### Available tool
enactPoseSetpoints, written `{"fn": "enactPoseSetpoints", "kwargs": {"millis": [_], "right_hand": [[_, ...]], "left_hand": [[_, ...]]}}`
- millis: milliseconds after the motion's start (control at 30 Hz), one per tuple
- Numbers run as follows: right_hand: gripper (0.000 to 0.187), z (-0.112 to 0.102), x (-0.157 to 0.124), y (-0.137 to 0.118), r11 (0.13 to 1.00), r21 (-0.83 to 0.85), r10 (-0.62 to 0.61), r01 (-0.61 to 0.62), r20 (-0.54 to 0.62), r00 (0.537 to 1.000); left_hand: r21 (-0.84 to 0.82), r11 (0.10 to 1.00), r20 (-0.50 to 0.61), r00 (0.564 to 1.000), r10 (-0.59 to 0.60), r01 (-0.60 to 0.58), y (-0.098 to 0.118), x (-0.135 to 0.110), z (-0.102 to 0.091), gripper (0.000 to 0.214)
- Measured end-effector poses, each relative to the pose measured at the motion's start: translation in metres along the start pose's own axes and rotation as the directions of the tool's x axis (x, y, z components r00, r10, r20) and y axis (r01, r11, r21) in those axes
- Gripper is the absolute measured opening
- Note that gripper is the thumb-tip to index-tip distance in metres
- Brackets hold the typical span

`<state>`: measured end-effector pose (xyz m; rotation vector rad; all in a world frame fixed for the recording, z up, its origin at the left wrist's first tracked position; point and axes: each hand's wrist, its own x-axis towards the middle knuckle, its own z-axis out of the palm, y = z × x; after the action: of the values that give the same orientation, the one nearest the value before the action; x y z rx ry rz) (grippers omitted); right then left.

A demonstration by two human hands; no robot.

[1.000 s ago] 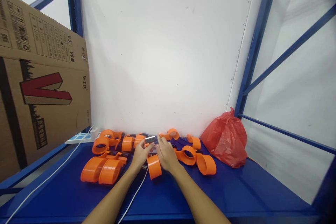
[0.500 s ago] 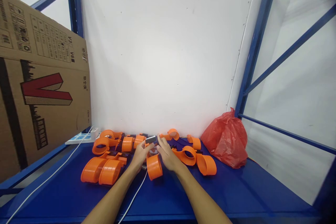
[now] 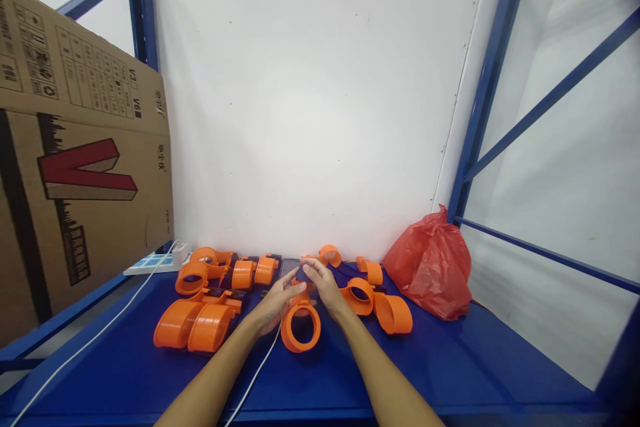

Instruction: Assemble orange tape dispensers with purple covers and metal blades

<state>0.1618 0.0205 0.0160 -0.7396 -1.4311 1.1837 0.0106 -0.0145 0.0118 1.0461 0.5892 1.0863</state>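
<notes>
Between my hands is an orange tape dispenser [image 3: 301, 347], its round hub facing me and its upper end largely hidden by my fingers. My left hand [image 3: 274, 303] grips it from the left, thumb across the orange neck. On the other side, my right hand [image 3: 323, 283] is closed around the upper part, its fingertips meeting those of the left. More orange dispensers lie about: a pair [image 3: 207, 328] at the left front, several behind them such as one [image 3: 243, 275], and others to the right, including one [image 3: 395, 315] beside a ring-shaped one [image 3: 359, 297].
The blue tabletop [image 3: 320, 390] meets a white wall panel [image 3: 310, 113]. A large cardboard box [image 3: 100, 167] stands at left, near a power strip [image 3: 155, 263] whose white cable runs forward. Another white cable [image 3: 257, 373] passes below my hands. A red plastic bag [image 3: 430, 267] sits at right.
The held tape dispenser has turned, so its hub opening now faces me instead of sideways. Its dark toothed end, visible before, is now covered by my fingers. My right hand has shifted slightly.
</notes>
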Motion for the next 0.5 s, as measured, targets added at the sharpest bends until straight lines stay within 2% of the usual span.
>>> {"fn": "enactPoseSetpoints", "kwargs": {"millis": [133,267,300,367,400,433,467,500], "right_hand": [[0.05,0.004,-0.001,0.003,0.999,-0.049,0.009,-0.01,-0.014,1.0],[0.051,0.008,0.001,0.004,0.998,-0.064,-0.001,0.003,0.032,0.999],[0.052,0.007,0.006,0.002,0.994,-0.113,0.0,0.005,0.043,0.999],[0.055,0.001,0.019,-0.008,0.945,-0.328,0.016,-0.003,0.038,0.999],[0.057,-0.005,0.027,-0.015,0.87,-0.492,0.026,-0.018,0.008,1.0],[0.056,-0.012,0.036,-0.023,0.713,-0.7,0.035,-0.046,-0.029,0.999],[0.05,-0.02,0.044,-0.031,0.485,-0.872,0.025,-0.063,-0.058,0.998],[0.041,-0.029,0.051,-0.039,0.386,-0.918,0.03,-0.093,-0.088,0.996]], "left_hand": [[0.107,0.994,-0.065,0.997,0.028,-0.021,-0.002,0.003,0.001,0.064],[0.163,0.985,-0.113,0.991,0.077,-0.058,-0.002,0.005,0.002,0.059],[0.16,0.985,-0.119,0.99,0.077,-0.057,-0.002,0.006,0.002,0.059],[0.133,0.99,-0.151,0.986,0.065,-0.045,0.0,0.006,0.001,0.059],[0.112,0.993,-0.179,0.982,0.064,-0.044,0.001,0.007,0.0,0.058],[0.089,0.995,-0.21,0.975,0.068,-0.05,0.002,0.007,-0.001,0.056],[0.071,0.995,-0.246,0.966,0.079,-0.063,0.003,0.007,-0.002,0.054],[0.057,0.995,-0.276,0.957,0.091,-0.079,0.004,0.007,-0.003,0.053]]}}
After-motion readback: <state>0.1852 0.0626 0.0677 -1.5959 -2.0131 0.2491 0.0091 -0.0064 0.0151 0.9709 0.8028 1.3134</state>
